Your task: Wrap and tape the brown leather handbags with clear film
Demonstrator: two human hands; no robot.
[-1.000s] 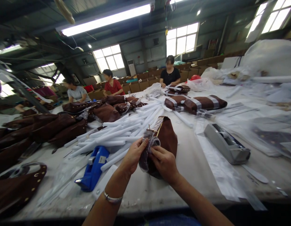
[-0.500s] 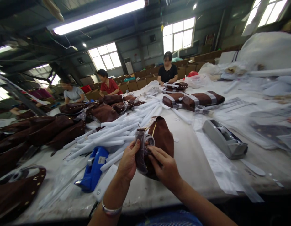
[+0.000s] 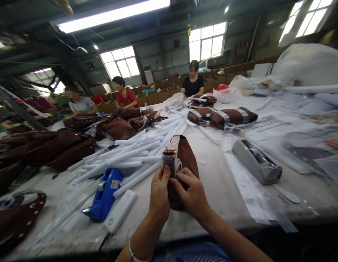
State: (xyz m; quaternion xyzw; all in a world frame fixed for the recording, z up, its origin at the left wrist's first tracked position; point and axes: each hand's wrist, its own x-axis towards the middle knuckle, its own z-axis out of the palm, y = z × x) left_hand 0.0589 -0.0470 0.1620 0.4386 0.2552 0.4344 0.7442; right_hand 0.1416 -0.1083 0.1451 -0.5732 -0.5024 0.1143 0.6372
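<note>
In front of me on the table stands a brown leather bag [image 3: 188, 153] with a gold-coloured zip edge near its top. A dark brown strap-like piece in clear plastic [image 3: 169, 162], with a gold-coloured metal fitting at its upper end, is against the bag's near side. My left hand [image 3: 159, 194] is closed around this wrapped piece, thumb on its front. My right hand [image 3: 193, 191] pinches at its right side, beside a clear plastic loop; what lies between those fingertips is hidden. A bracelet circles my left wrist.
A blue tape dispenser [image 3: 105, 194] and a white corded device [image 3: 122, 211] lie left of my hands. White foam-like rolls [image 3: 138, 149] and brown bags [image 3: 59, 145] fill the left. A grey tape dispenser [image 3: 258, 163] stands right. Several co-workers sit around the table.
My left hand has shifted right and turned the wrapped piece more upright against the bag. My right hand stays close beside it. The view has shifted slightly.
</note>
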